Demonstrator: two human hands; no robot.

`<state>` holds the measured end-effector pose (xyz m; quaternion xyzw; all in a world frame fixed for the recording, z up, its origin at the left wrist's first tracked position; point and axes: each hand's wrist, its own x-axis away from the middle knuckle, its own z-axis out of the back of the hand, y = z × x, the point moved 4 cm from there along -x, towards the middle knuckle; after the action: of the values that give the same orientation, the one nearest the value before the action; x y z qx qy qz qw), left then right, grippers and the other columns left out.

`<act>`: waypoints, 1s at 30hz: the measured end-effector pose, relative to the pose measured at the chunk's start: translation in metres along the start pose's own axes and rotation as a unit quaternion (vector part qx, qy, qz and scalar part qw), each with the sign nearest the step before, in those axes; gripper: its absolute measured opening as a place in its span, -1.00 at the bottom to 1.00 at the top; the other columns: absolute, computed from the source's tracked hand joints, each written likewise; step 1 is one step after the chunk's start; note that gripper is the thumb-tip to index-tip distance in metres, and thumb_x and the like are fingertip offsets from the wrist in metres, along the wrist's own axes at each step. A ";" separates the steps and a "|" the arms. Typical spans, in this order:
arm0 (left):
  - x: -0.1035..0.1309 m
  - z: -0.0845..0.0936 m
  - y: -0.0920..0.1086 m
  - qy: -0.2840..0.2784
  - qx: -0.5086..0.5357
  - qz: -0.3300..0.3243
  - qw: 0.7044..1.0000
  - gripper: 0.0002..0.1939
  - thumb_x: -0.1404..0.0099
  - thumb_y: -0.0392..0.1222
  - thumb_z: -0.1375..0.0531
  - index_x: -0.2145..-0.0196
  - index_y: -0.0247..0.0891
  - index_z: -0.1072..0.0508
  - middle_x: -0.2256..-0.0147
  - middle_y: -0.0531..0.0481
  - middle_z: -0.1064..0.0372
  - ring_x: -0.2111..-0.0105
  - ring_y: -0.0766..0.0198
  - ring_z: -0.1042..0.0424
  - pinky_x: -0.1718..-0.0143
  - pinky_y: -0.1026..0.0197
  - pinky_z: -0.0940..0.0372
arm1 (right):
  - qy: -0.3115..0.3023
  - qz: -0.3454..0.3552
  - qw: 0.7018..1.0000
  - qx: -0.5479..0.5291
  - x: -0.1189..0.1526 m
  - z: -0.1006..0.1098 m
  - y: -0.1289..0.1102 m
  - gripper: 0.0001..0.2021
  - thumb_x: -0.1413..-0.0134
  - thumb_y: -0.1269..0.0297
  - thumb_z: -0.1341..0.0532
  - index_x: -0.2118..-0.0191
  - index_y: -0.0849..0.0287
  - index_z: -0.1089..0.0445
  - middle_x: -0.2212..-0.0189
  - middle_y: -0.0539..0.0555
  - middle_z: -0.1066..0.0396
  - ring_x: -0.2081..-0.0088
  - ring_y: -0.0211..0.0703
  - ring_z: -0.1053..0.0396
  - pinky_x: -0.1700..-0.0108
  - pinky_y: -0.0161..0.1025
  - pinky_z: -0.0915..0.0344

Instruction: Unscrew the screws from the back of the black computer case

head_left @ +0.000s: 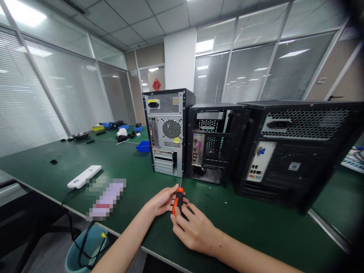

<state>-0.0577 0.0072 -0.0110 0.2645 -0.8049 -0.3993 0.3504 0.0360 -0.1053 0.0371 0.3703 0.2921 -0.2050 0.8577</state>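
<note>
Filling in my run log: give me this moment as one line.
left hand: holding screwdriver | right hand: holding screwdriver | screwdriver: tip at silver-backed case, lower right corner | small parts: on green table

The screwdriver (178, 201) has a smooth handle of orange and black plastic and a thin, shiny metal shaft. The left computer case (166, 132) shows a bare silver-grey metal back, finely perforated, with dull black sides. The middle computer case (239, 140) looks matt black, its port plate (198, 149) plain metal. The right computer case (284, 167) is dark and matt. Smooth green tabletop (127, 167), faintly glossy; glossy white plastic power strip (85, 176); shiny metal bowl (80, 135); smooth blue plastic tray (143, 146).
</note>
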 end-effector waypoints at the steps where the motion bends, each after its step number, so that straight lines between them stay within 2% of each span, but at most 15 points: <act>1: 0.000 0.000 -0.001 -0.008 0.002 0.002 1.000 -0.57 -0.22 0.08 -0.15 0.21 -0.41 -0.41 0.30 -0.24 -0.50 0.40 0.22 -0.50 0.39 0.25 -0.38 | 0.000 -0.001 1.000 0.000 0.000 0.000 0.000 -0.81 -0.14 0.44 -0.02 0.33 0.24 -0.38 0.32 0.15 -0.41 0.30 -0.06 -0.36 0.18 -0.02 -0.23; 7: -0.001 -0.001 -0.002 -0.043 0.019 0.010 0.999 -0.62 -0.25 0.00 -0.13 0.20 -0.42 -0.42 0.29 -0.24 -0.50 0.36 0.21 -0.51 0.32 0.22 -0.38 | -0.006 -0.008 1.000 0.008 0.000 0.000 0.000 -0.83 -0.12 0.43 -0.04 0.38 0.22 -0.36 0.36 0.12 -0.39 0.35 -0.06 -0.33 0.23 -0.04 -0.22; 16: 0.004 -0.009 0.002 -0.054 0.051 0.011 0.997 -0.69 -0.29 -0.13 -0.08 0.20 -0.49 -0.41 0.30 -0.29 -0.50 0.29 0.15 -0.51 0.24 0.20 -0.37 | -0.008 -0.020 1.000 0.016 0.001 0.001 0.000 -0.81 -0.13 0.45 0.00 0.37 0.21 -0.35 0.34 0.14 -0.39 0.35 -0.07 -0.36 0.24 -0.08 -0.21; 23: 0.002 -0.008 0.000 -0.083 0.067 0.024 0.994 -0.71 -0.24 -0.18 -0.12 0.19 -0.49 -0.39 0.24 -0.33 -0.48 0.23 0.09 -0.50 0.16 0.13 -0.33 | -0.016 -0.022 1.000 0.012 0.003 -0.001 0.001 -0.79 -0.15 0.46 0.04 0.38 0.21 -0.32 0.35 0.13 -0.39 0.37 -0.10 -0.36 0.26 -0.12 -0.22; 30: 0.001 -0.007 -0.002 -0.120 0.067 0.044 0.990 -0.69 -0.21 -0.22 -0.10 0.15 -0.51 -0.39 0.19 -0.34 -0.47 0.14 0.07 -0.47 0.07 0.10 -0.27 | -0.027 -0.019 0.999 -0.004 0.005 -0.005 -0.001 -0.82 -0.14 0.45 0.00 0.41 0.19 -0.29 0.43 0.08 -0.34 0.42 -0.14 -0.33 0.37 -0.20 -0.20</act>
<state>-0.0528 0.0022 -0.0089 0.2015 -0.8768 -0.3579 0.2500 0.0373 -0.1026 0.0305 0.3557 0.2763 -0.2301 0.8626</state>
